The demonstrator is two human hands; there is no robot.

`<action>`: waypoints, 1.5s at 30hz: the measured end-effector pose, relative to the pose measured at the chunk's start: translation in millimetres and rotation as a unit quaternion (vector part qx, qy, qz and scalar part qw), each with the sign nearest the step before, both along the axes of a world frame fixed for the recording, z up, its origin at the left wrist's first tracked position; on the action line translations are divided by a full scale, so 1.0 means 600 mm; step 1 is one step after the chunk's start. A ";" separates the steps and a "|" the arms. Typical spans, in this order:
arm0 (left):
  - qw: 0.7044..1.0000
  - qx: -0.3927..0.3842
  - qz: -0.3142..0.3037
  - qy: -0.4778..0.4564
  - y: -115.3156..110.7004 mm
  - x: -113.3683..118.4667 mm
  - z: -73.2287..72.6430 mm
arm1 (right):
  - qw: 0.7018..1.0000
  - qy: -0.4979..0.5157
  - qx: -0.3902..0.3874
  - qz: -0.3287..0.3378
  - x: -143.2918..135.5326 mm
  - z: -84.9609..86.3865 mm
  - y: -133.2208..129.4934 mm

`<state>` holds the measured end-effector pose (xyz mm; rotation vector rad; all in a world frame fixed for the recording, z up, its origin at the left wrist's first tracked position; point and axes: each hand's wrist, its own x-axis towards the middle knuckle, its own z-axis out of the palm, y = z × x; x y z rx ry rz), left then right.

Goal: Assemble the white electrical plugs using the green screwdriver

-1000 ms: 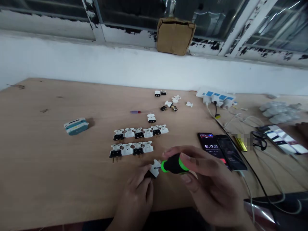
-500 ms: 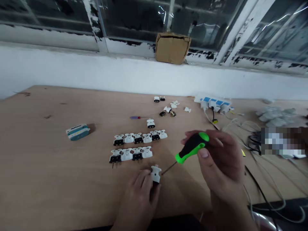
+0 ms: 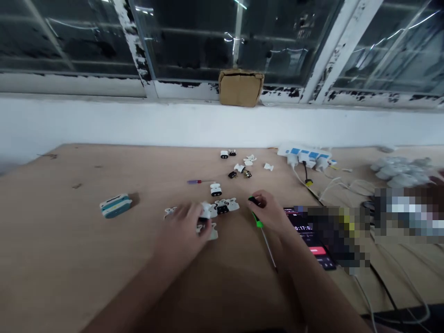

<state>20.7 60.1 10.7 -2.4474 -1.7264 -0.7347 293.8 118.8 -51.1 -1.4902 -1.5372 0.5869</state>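
Note:
My left hand [image 3: 183, 229] is over the rows of plug parts, its fingers closed on a white-and-black plug [image 3: 206, 211]. The hand is a little blurred and covers much of both rows. From the back row, white plug covers [image 3: 231, 204] and a black plug base [image 3: 222, 209] show at its right end. In the front row one white cover [image 3: 212, 232] peeks out beside my thumb. To the right, my right hand [image 3: 269, 213] grips the green-and-black handle of a screwdriver [image 3: 258, 223]. Its shaft points back towards me, the tip near the tabletop.
Behind the rows are another plug [image 3: 215, 189], a small purple-handled screwdriver [image 3: 194, 181] and loose plug parts [image 3: 239, 168]. A teal-and-white block [image 3: 115, 206] sits left. On the right are a phone [image 3: 321, 259], cables, a power strip [image 3: 286, 151] and a pile of whitish pieces [image 3: 398, 171].
My left hand has carried the plug forward and left to the rows. My right hand has moved forward and left, and the screwdriver's shaft has swung round towards me, away from the plug.

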 end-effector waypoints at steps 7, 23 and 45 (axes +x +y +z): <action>0.989 -0.119 0.066 0.062 0.157 -0.014 0.009 | 0.994 -0.105 -0.012 -0.040 0.000 -0.016 0.001; 0.991 0.030 -0.108 0.072 -0.003 -0.067 -0.075 | 0.986 -0.152 -0.042 -0.049 0.003 -0.005 0.005; 0.984 -0.001 -0.174 0.044 -0.021 -0.054 -0.104 | 0.966 -0.202 0.107 0.118 -0.171 0.025 -0.124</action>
